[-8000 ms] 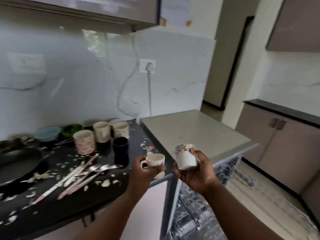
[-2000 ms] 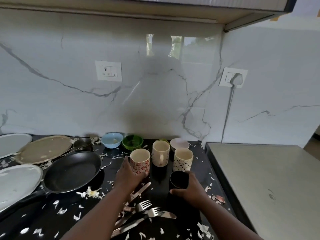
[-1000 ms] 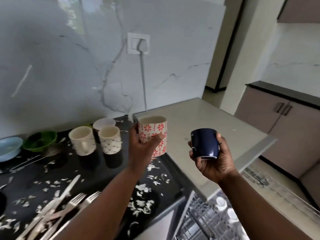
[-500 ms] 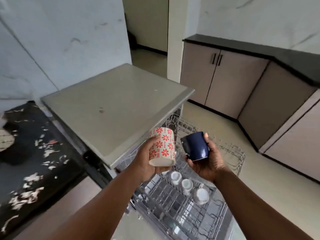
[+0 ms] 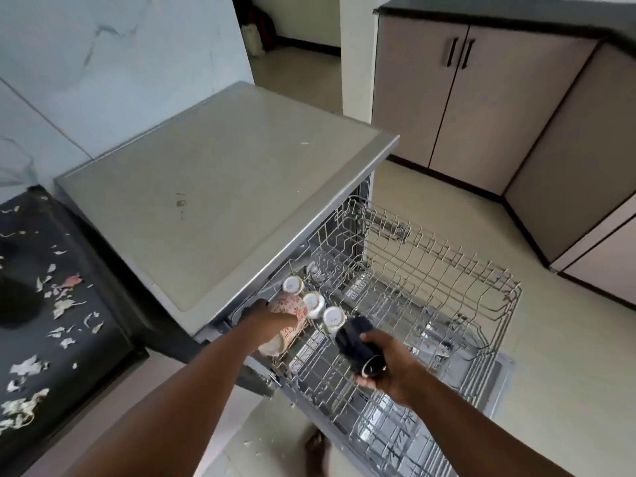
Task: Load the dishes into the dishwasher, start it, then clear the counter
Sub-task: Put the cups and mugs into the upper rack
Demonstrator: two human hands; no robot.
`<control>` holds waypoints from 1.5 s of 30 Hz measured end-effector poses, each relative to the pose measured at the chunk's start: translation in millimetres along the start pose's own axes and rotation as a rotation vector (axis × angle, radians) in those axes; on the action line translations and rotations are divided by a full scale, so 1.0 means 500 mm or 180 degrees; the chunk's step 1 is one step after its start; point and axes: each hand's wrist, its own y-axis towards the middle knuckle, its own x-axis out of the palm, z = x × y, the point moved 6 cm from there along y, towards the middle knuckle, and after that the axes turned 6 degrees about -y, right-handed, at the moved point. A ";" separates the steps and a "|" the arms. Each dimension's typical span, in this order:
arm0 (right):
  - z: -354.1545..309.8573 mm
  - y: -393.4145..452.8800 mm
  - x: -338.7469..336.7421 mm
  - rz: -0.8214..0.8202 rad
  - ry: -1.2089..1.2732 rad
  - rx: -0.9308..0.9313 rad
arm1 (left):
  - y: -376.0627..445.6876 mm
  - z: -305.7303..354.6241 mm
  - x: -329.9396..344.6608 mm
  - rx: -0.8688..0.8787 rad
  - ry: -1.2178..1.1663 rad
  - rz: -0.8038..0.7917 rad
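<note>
a bare foot (image 5: 315, 451) shows on the pale floor (image 5: 568, 339) at the bottom edge, just below the near corner of the pulled-out upper rack (image 5: 447, 304) of the dishwasher (image 5: 223, 187). both forearms reach in from below. the right hand (image 5: 387, 366) grips a dark blue cup (image 5: 356, 344), fingers curled around its body; the cup is tipped on its side with the mouth turned back toward the camera, held over the near left part of the rack, just beside a row of cups. the left hand (image 5: 266, 318) grips a floral mug (image 5: 287, 321), white with red flowers, also tilted with its mouth toward the camera, at the rack's left edge, close under the front lip of the dishwasher's top. whether the mug touches the wires cannot be told.

just past the hands, three small white cups (image 5: 313, 302) sit upside down in a row along the left side of the rack, bases up. the rest of the wire rack stretches right and away, and a lower rack (image 5: 395, 438) shows beneath its near end.

to the left, the black tabletop (image 5: 51, 304) is strewn with pale scraps (image 5: 63, 306), scattered from its near edge to its far edge, where it meets the dishwasher's flat grey top. behind that rises a marble wall (image 5: 120, 63). beyond the rack stand beige cabinets (image 5: 464, 98) with dark handles under a black top, and a doorway (image 5: 292, 25) opens at the far end.
</note>
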 end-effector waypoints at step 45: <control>0.036 0.223 0.181 -0.0294 -0.4225 -0.1311 | 0.155 -0.052 0.044 0.1218 0.2202 0.0069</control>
